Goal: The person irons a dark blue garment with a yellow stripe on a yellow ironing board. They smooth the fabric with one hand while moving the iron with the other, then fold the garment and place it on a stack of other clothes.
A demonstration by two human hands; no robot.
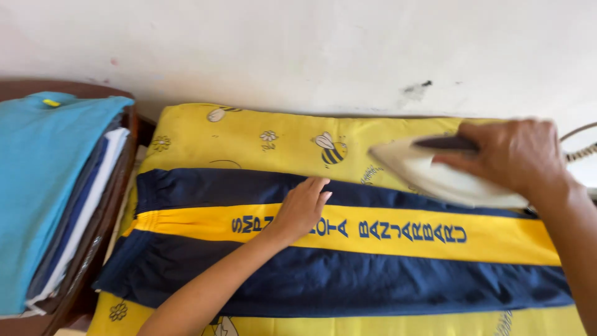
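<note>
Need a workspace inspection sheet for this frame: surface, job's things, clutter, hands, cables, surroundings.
Surface: yellow padded cover with bee and flower prints, against the wall.
Job's things: navy trousers with a yellow lettered stripe, laid flat; white iron at their right end, blurred.
Clutter: stack of folded clothes, blue on top, on a brown wooden stand to the left.
Hands: left hand flat on the stripe; right hand gripping the iron's dark handle.
Cables: coiled cord at right edge.
Surroundings: white wall with dark scuffs.
</note>
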